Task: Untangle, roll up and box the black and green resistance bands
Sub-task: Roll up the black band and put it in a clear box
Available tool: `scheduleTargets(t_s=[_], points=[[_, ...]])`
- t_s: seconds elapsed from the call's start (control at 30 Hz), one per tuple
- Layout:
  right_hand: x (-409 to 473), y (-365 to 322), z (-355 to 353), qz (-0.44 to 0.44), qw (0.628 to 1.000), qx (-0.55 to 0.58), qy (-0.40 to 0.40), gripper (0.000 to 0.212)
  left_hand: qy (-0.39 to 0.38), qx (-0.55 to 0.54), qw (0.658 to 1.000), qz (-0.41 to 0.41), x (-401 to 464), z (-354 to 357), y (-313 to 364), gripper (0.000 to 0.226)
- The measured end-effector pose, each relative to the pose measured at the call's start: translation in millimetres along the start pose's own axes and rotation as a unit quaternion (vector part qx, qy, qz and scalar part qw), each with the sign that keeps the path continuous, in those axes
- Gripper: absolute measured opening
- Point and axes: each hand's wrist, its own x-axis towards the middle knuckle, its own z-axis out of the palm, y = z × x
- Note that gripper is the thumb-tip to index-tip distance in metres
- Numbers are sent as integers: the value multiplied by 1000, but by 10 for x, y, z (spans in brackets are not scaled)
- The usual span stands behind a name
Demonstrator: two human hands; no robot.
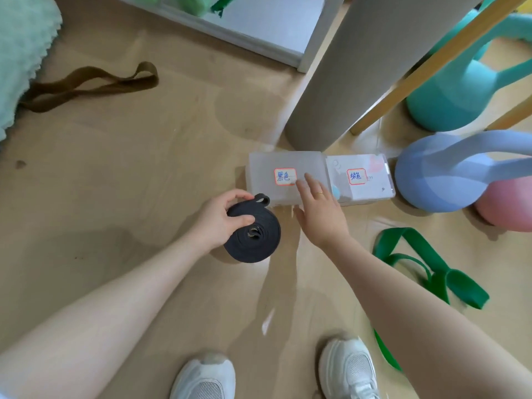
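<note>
The black band (260, 240) is wound into a tight coil above the floor, and my left hand (220, 218) grips its upper left edge with thumb and curled fingers. My right hand (318, 208) reaches with straight fingers onto the lid of a clear plastic box (264, 168) that carries a red-framed label. Beside it on the right stands a second labelled clear box (374, 184). The green band (431, 269) lies loose and unrolled on the floor at the right, partly hidden under my right forearm.
A brown band (89, 84) lies on the floor at the far left beside a pale green rug (20, 53). A grey column (354, 70), a wooden leg (426, 64) and teal (449, 93), blue (437, 174) and pink (506, 208) kettlebells crowd the right. My white shoes (276, 372) show below.
</note>
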Motion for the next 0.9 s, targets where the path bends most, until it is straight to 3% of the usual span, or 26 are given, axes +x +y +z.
scheduleTargets(t_s=[0.17,0.27,0.43,0.6,0.77,0.9], points=[[279,4,264,-59,993,-102,13,67,29,-16,999,0,94,5,-133,35],[444,22,360,-99,976,-158,111,73,54,-60,997,-8,96,9,-217,34],[399,-54,432,-183,934,-234,198,65,86,-112,990,-27,-72,-1,-290,33],[285,-123,462,-213,928,-263,154,56,77,-119,990,-28,-189,23,-362,34],[327,-141,360,-247,899,-336,133,31,76,-95,992,-35,-181,52,-428,34],[339,-141,212,-269,876,-372,148,43,73,-126,989,-15,-202,82,-359,34]])
